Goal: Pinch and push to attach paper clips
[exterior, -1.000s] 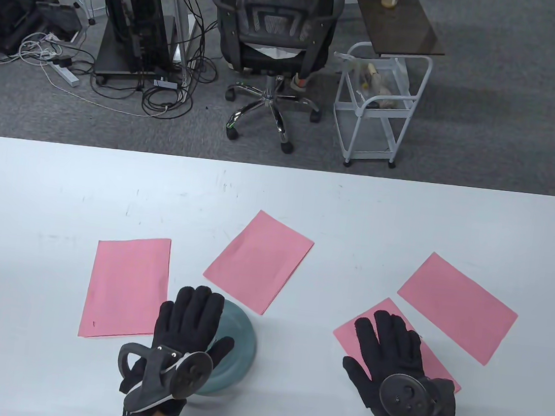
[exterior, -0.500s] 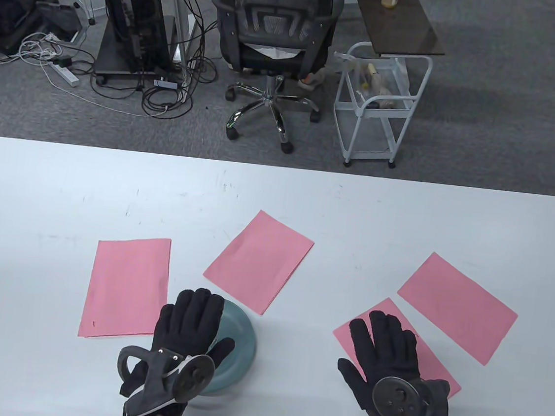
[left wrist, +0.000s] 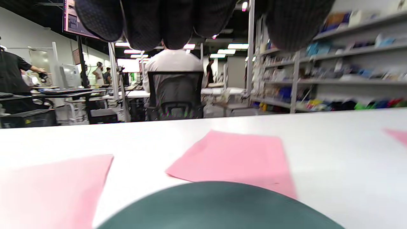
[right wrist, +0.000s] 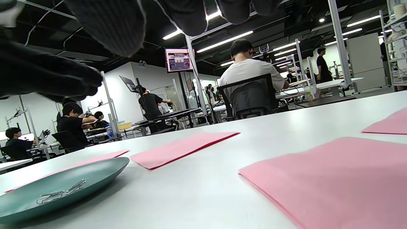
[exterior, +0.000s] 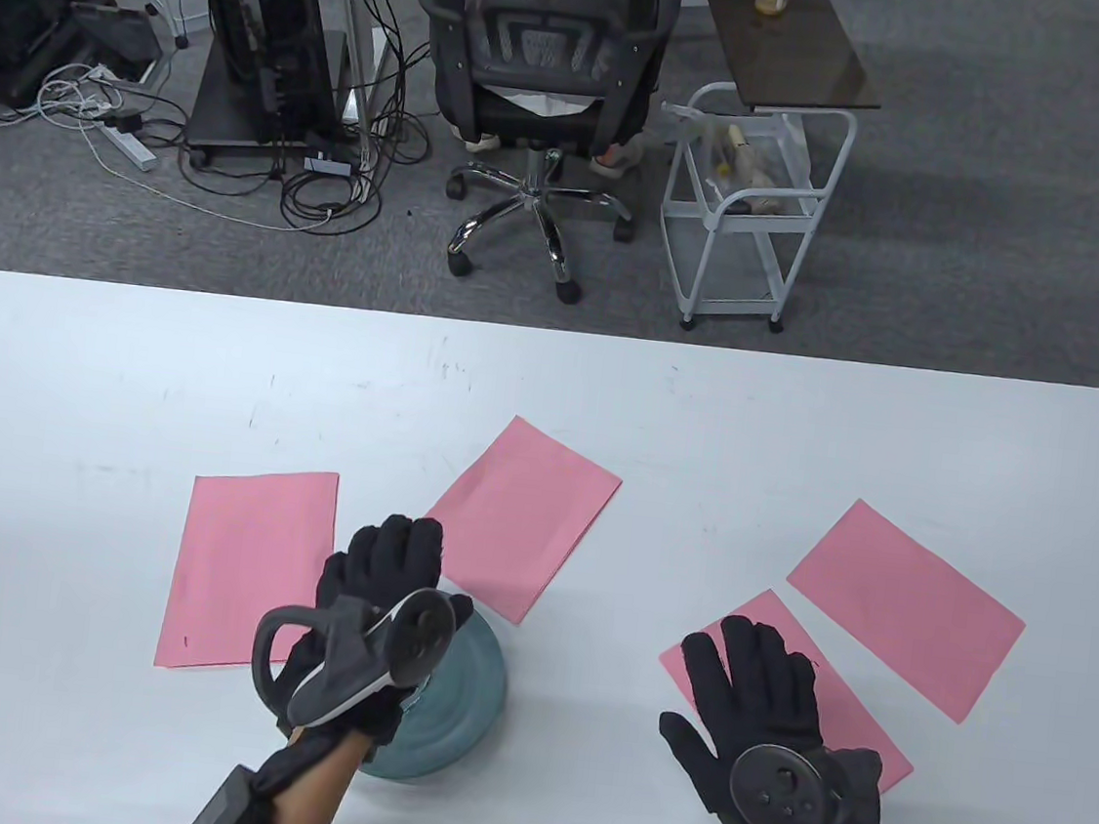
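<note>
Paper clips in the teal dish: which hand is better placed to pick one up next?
Probably the left hand. It hangs over the teal dish, where the paper clips lie. The right hand is off to the side, spread over the nearest pink sheet, better placed to steady it.

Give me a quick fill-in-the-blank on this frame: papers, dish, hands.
1. The number of pink paper sheets lying on the white table is ____.
2. The paper clips lie in a teal ____.
3. The right hand rests on the pink sheet nearest the table's ____ edge.
4. The left hand is above the ____.

Missing words: four; dish; near; dish
</note>
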`<state>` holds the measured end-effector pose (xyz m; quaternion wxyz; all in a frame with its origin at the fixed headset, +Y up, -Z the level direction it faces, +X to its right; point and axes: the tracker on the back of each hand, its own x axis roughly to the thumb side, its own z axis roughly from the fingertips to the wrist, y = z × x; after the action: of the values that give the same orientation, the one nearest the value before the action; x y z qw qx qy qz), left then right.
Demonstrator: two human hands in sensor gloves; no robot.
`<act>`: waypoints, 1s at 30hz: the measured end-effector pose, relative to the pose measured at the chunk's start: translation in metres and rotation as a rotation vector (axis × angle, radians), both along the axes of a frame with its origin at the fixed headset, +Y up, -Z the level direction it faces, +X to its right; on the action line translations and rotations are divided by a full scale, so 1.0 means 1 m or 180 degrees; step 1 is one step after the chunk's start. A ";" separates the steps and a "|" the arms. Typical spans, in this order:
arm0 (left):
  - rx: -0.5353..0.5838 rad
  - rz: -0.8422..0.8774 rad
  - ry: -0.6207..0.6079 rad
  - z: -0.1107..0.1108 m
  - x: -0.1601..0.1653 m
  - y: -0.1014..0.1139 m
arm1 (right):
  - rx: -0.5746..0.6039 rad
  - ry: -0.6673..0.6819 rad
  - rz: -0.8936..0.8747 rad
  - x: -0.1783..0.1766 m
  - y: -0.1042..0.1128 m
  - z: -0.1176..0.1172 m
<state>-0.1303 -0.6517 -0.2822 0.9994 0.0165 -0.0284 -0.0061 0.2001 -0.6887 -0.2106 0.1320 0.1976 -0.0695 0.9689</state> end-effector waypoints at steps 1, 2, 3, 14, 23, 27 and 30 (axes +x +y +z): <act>-0.0068 -0.0062 0.0033 -0.011 0.003 0.004 | 0.0002 0.0003 0.0002 0.000 0.000 0.000; -0.0134 -0.0109 0.0065 -0.023 0.007 0.007 | 0.0001 0.0003 0.0001 0.000 0.000 0.000; -0.0174 -0.0133 0.0085 -0.030 0.009 0.008 | 0.0000 -0.0004 -0.0001 0.000 0.000 0.000; -0.0790 -0.0473 0.0398 -0.131 0.043 -0.027 | -0.0078 -0.0126 -0.0119 0.010 -0.001 -0.005; -0.1267 -0.0293 0.0692 -0.178 0.033 -0.070 | -0.0102 -0.0074 -0.0057 0.007 -0.002 -0.005; -0.1401 -0.0265 0.0769 -0.191 0.029 -0.081 | -0.0105 -0.0082 -0.0076 0.007 -0.002 -0.005; -0.1547 -0.0226 0.0791 -0.198 0.028 -0.092 | -0.0099 -0.0081 -0.0075 0.007 -0.003 -0.005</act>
<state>-0.1024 -0.7438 -0.4800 0.9691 -0.2257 0.0933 -0.0361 0.2073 -0.6912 -0.2155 0.1455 0.1823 -0.0584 0.9707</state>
